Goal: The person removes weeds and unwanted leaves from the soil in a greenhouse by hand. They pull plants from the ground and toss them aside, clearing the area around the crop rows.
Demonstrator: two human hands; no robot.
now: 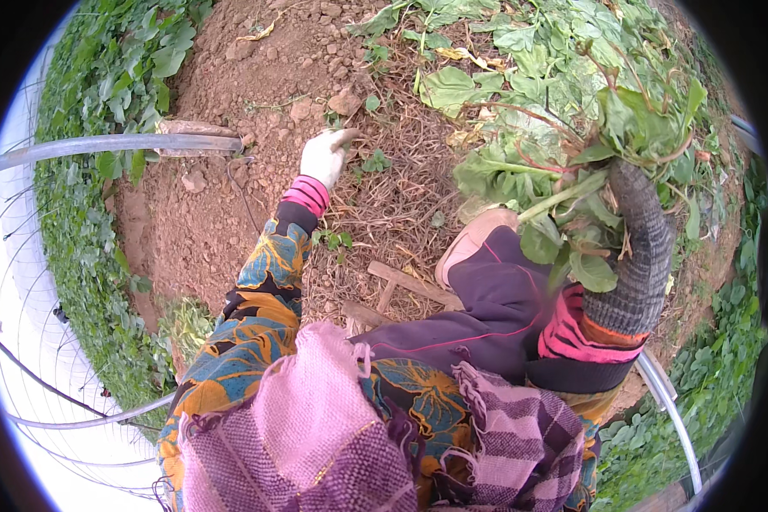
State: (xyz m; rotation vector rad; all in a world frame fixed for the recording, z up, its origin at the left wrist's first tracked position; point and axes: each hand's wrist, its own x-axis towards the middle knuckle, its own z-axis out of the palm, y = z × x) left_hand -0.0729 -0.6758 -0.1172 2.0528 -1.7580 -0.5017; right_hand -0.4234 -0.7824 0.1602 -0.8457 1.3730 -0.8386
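My left hand (326,155), in a white glove with soiled fingertips, reaches down to the soil beside a small green seedling (376,161). Whether its fingers hold anything is hidden by the angle. On the right, my right hand (640,192), in a grey knitted glove, is closed around a bunch of uprooted leafy plants (592,179) with reddish stems. Beyond that bunch lies a heap of wilted green leaves (531,57). Dry straw-like stalks (390,211) cover the ground between my hands.
Green leafy vines (83,211) line the left side, with more at the lower right. A metal hoop pipe (121,144) enters the soil at left, another (675,416) stands at lower right. Wooden pieces (413,285) lie by my shoe (473,240). Crumbly soil (230,83) spreads at upper left.
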